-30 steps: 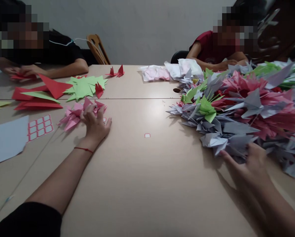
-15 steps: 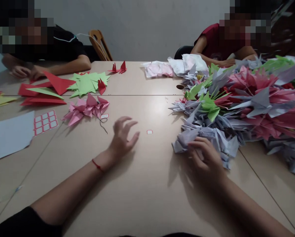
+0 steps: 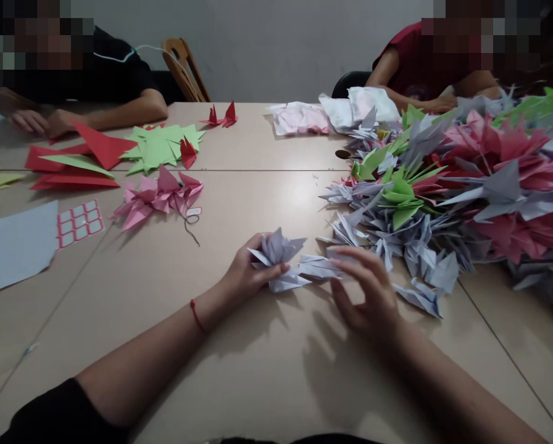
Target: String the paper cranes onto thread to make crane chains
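Observation:
My left hand (image 3: 251, 271) grips a pale grey origami crane (image 3: 275, 259) in the middle of the table. A second grey crane (image 3: 320, 267) lies between my hands, and the fingertips of my right hand (image 3: 366, 287) rest on its far end. The two cranes look linked, though any thread is hidden. Just beyond my right hand spreads a large heap of folded paper cranes (image 3: 443, 191) in grey, pink and green. A loose grey crane (image 3: 419, 297) lies at the heap's near edge.
A pink crane bunch (image 3: 156, 197) with a dangling thread lies left of centre, near red and green folded paper (image 3: 105, 148) and a sticker sheet (image 3: 79, 223). Two co-workers sit across the table, one with hands (image 3: 36, 122) on it. Crumpled paper (image 3: 332, 114) lies far right.
Both my hands have drawn together at the table's middle. A few grey cranes have come out of the heap toward me, and my left hand now grips one. The view has tilted slightly.

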`<state>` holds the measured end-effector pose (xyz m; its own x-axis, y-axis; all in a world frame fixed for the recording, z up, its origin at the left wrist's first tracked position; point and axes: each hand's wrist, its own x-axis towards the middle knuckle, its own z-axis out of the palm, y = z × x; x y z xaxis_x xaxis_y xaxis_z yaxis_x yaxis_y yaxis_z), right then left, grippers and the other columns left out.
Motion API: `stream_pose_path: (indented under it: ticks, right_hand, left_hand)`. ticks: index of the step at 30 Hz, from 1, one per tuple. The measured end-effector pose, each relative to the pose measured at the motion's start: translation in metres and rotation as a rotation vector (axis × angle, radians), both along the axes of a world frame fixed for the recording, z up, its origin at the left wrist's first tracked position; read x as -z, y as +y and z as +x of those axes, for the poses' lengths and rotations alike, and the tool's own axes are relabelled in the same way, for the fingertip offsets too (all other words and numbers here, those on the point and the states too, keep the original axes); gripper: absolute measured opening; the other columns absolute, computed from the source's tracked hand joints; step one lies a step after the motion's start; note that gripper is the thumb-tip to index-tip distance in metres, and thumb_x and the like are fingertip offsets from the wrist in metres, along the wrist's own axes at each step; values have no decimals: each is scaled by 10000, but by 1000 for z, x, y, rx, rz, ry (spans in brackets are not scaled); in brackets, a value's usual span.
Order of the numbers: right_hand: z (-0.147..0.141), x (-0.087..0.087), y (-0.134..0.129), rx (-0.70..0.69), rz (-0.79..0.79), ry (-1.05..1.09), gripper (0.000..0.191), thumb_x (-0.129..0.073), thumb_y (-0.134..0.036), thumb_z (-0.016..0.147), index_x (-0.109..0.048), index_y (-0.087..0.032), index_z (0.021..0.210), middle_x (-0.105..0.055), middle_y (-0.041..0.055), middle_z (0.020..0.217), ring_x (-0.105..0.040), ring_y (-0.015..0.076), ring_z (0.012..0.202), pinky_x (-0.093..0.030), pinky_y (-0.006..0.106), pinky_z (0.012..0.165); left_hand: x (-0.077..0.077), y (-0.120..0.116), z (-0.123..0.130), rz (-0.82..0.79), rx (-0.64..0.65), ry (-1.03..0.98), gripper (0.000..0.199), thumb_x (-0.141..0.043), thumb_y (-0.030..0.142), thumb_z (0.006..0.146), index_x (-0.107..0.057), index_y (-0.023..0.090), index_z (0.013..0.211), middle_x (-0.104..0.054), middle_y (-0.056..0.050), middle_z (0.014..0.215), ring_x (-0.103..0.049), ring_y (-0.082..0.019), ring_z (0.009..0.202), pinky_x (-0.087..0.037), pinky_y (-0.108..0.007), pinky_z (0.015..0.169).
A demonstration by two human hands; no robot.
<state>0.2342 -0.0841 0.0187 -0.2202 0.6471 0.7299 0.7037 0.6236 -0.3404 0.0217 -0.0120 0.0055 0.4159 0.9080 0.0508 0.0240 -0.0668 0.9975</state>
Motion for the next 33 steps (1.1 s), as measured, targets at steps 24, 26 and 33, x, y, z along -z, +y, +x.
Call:
stream_pose_path:
  ticks: [24,26,33]
  right_hand:
    - [86,-6,22,316,-365,25,198,-562,-260,823,-574,-206,1013,-573,85,926,-596,228,799,-497,404,741]
    - [79,-13,19,400,-232,-73,207,-571,-227,814,-584,-169,1012,-574,139,974,-583,281,916,-475,460,835]
    - [-8,-30,1,151,-235,36,402,-585,-209,819,-452,-232,1198,-526,117,1095,-531,273,1053,-478,458,877]
  left_hand:
    - [-10,14,-10,-757,-9,-684,231,-608,307,764,-676,180,944,-711,-38,955,-660,-189,890,-565,-352,783]
    - [-13,12,-10,-767,11,-693,272,-595,341,768,-675,178,972,-711,-44,990,-657,-201,923,-560,-372,811]
    - [-24,2,-6,-752,113,-670,380,-524,447,795,-652,202,1056,-676,-68,1123,-628,-240,1033,-520,-428,888]
